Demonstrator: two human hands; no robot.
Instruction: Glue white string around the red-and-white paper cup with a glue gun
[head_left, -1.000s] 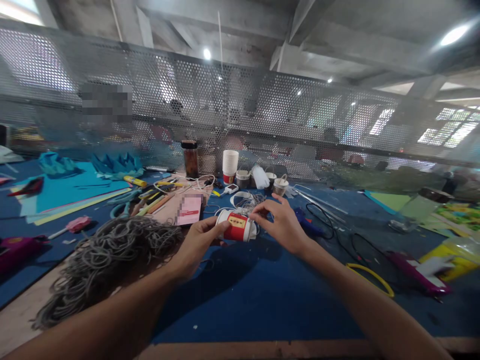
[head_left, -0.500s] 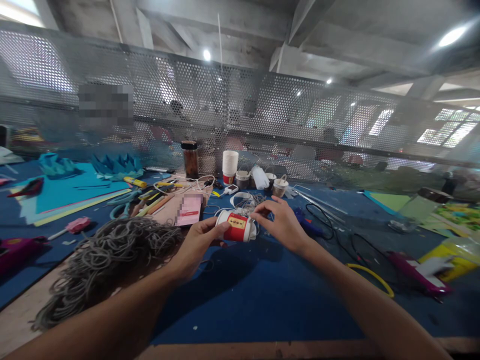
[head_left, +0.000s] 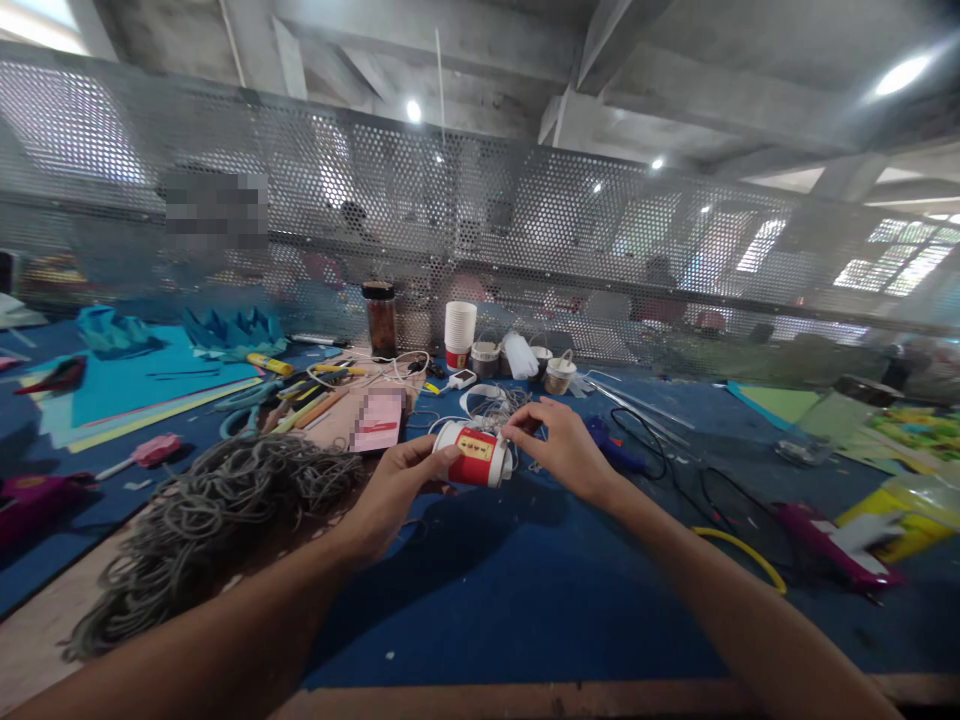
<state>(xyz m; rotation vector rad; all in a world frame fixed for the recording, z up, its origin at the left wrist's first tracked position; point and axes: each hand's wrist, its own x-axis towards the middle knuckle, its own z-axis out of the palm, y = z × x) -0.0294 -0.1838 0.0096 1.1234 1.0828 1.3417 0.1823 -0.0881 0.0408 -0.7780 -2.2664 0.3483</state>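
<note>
Lying sideways above the blue mat, a small red and white paper cup (head_left: 477, 458) rests in my left hand (head_left: 401, 485), thumb on its near side and fingers behind. A pale cord or strip shows at the cup's right end. There my right hand (head_left: 559, 445) has thumb and index finger pinched together against the cup's edge. What sits between those fingertips is too small to make out. Just behind the cup lies a loose tangle of grey cord (head_left: 510, 402).
A heap of grey cord (head_left: 225, 510) lies left, beside a phone (head_left: 379, 418). Farther back stand stacked paper cups (head_left: 460, 330), a dark-lidded jar (head_left: 381, 320) and cord-wrapped cups (head_left: 559, 374). Magenta glue guns (head_left: 840, 545) lie at both sides. A perforated metal screen (head_left: 510, 220) closes the back.
The cup has tilted slightly, its right end a little lower. My right fingertips have shifted slightly at the cup's edge. My left hand keeps its hold.
</note>
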